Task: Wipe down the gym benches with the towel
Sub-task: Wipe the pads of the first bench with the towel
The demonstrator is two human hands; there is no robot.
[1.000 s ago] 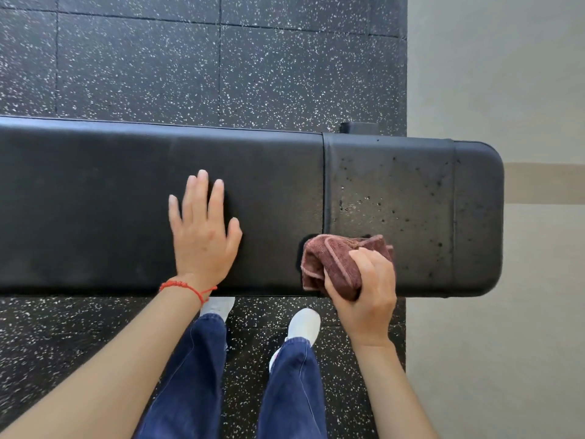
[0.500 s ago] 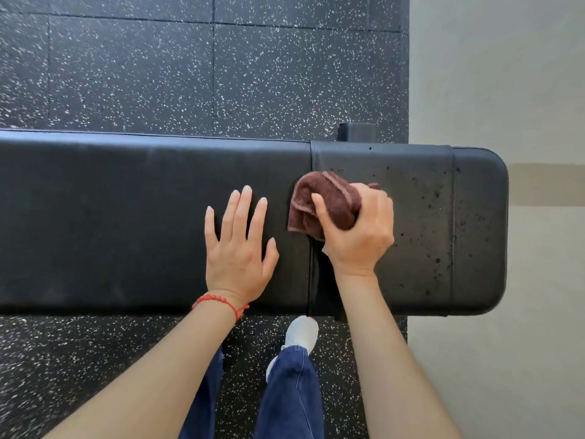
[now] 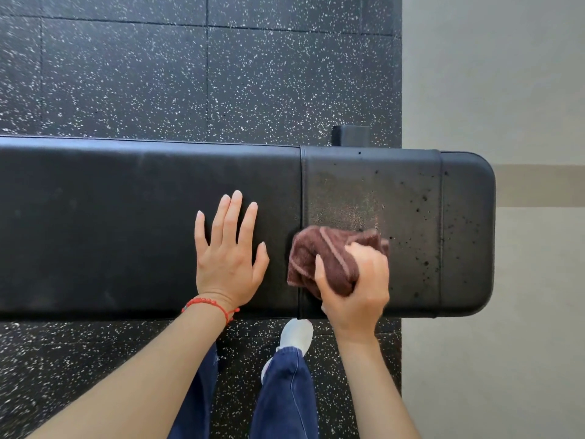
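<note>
Here, the single head view looks straight down on a long black padded gym bench, the surface being cleaned, which runs across the frame from the left edge to a rounded end at the right. The left hand lies flat on the padding with fingers straight and slightly spread, holding nothing, a red string bracelet at its wrist. Just beside it, the right hand grips a bunched brown towel, fingers curled round the cloth and pressing it onto the surface at the seam between the long pad and the shorter end section. That end section shows dark specks and a dull, greyish patch just above the towel. Speckled black rubber floor lies beyond and beneath the bench, pale floor to the right, and blue trouser legs with one white shoe show below. The step in hand appears to be wiping this end section. To do it well, the towel likely needs firm, even pressure in overlapping passes across the full width, worked into the seam and out to the rounded end, with the flat hand steadying the body.
</note>
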